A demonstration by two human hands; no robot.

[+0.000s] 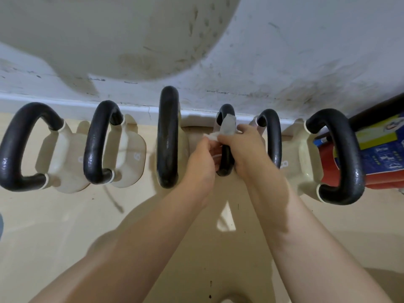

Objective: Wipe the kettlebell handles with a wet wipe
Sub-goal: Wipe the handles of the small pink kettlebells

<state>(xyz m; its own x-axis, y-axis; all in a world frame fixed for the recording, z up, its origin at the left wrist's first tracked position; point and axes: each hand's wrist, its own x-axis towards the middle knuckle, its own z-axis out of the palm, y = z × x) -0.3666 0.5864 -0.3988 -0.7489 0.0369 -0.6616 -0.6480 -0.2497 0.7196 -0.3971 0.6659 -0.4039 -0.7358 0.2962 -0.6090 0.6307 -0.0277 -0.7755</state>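
Both hands on fourth handle [225,149] of six: left hand [202,162] pinches wet wipe [227,127], right hand [247,149] grips handle (mid-wipe); next probably fifth handle [272,136].

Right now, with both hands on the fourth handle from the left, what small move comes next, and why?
Probably slide the wet wipe down the fourth handle toward you. The wipe sits wrapped around the handle's far bend, pinched by the right hand and the left hand, while the near stretch of the bar shows bare black.
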